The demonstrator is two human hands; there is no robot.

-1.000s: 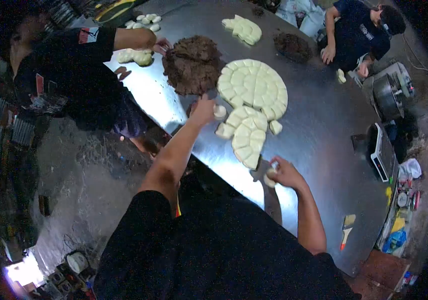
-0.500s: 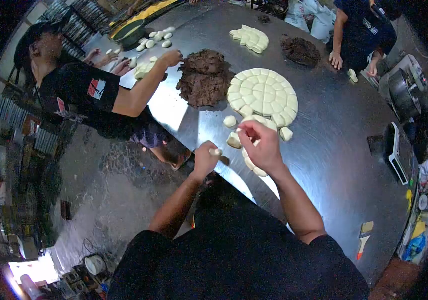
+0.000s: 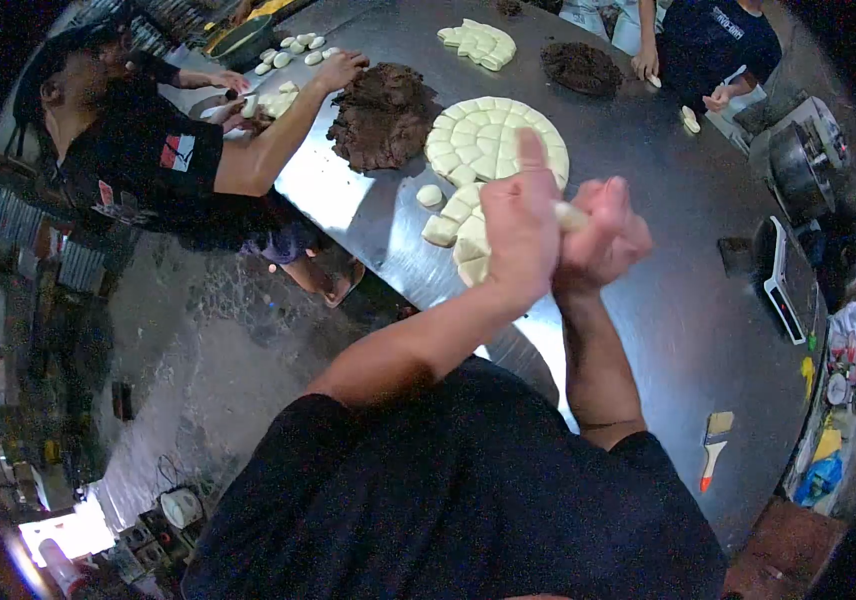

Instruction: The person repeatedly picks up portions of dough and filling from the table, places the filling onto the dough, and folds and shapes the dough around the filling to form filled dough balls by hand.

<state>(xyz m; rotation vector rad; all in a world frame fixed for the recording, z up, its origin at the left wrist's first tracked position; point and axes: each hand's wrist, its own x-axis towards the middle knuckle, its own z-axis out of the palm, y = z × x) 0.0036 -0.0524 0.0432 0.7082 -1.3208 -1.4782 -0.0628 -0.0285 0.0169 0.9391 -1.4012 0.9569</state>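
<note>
Dough piece (image 3: 572,216) sits between your left hand (image 3: 523,232) and right hand (image 3: 608,236), over the counter (image 3: 663,310), at two o'clock from the view's centre. Your left forearm (image 3: 423,345) slants up from eight o'clock, one digit toward twelve, the rest folded; your right stands up from six, fingers curled. Motion blur smears both hands, so which grips the piece cannot be told. The left partly covers the scored dough round (image 3: 493,138).
</note>
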